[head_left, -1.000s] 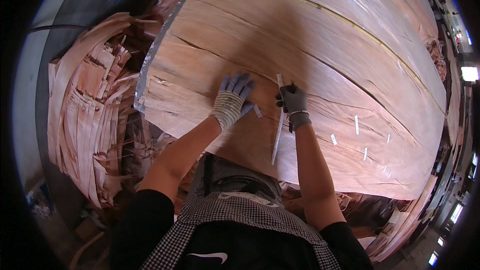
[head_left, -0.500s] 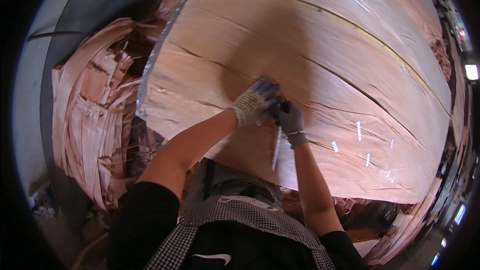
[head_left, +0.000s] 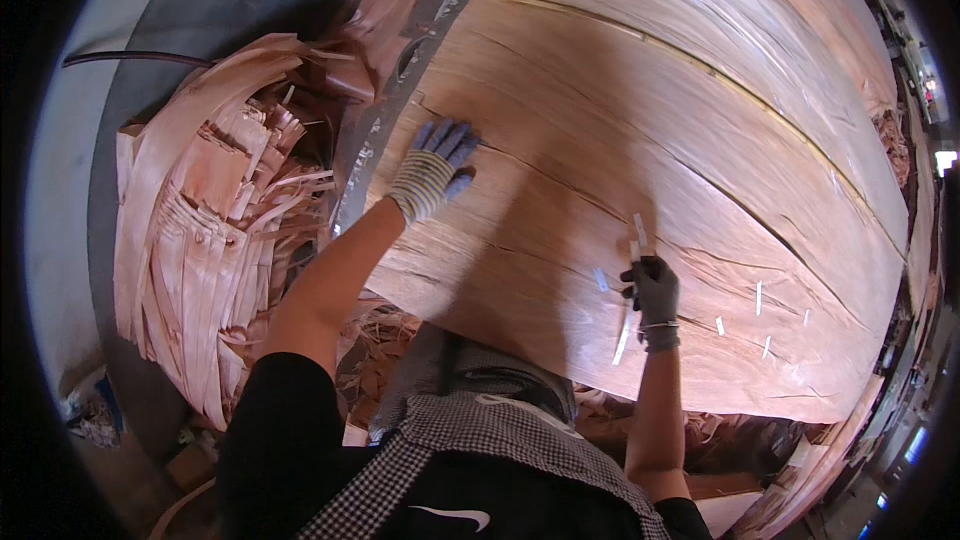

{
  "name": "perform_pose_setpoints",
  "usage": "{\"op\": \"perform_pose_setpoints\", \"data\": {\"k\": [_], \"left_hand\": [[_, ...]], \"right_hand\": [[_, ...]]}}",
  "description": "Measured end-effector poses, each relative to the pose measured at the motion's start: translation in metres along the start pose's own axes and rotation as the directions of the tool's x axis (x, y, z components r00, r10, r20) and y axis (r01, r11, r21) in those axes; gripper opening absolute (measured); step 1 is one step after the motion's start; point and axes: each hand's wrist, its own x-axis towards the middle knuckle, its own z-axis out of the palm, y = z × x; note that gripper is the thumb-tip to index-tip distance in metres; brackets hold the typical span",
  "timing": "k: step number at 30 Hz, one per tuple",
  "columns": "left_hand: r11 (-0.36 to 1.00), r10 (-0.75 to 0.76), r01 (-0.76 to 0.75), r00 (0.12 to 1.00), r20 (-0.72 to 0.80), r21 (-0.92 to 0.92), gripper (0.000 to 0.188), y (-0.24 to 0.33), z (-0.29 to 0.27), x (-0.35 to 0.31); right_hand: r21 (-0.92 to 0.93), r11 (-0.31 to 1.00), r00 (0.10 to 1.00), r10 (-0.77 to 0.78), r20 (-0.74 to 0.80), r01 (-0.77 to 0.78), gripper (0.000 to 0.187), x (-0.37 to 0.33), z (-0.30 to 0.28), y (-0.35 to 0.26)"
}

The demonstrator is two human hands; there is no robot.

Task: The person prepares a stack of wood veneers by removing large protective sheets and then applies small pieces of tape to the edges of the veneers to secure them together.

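A large sheet of thin reddish-brown wood veneer (head_left: 540, 270) lies before me, with long dark splits running across it. My left hand (head_left: 436, 168), in a striped glove with blue-grey fingers, rests flat near the sheet's left side beside a split, fingers spread. Further right, my right hand (head_left: 656, 295), in a dark grey glove, is closed on a narrow strip of white tape (head_left: 622, 338) that hangs toward me. Just beyond it, a short piece of tape (head_left: 640, 228) sits by a split. Another tape piece (head_left: 601, 280) lies left of that hand.
A yellowish long thin rod (head_left: 690, 65) lies across the far part of the sheet. Several short tape pieces (head_left: 758, 297) dot its right side. Torn veneer strips (head_left: 230, 240) are heaped at the left, near a dark hose (head_left: 140, 56). More scraps (head_left: 385, 345) lie under the near edge.
My hands were together mid-sheet and have come apart. The left moved left and spread flat; the right moved right and nearer with the tape strip. The view has shifted slightly.
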Motion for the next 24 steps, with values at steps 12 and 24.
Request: {"op": "perform_pose_setpoints", "data": {"k": [12,24], "left_hand": [[0.964,-0.007,-0.014,0.997,-0.076,-0.264,0.048,-0.072,0.006,-0.009],[0.987,-0.083,0.066,0.99,-0.112,-0.146,0.045,-0.075,0.027,-0.012]], "right_hand": [[0.005,0.996,0.992,-0.086,0.089,0.086,0.018,0.035,0.206,-0.1],[0.009,0.999,0.997,-0.041,0.063,0.041,0.021,0.044,0.229,-0.107]]}}
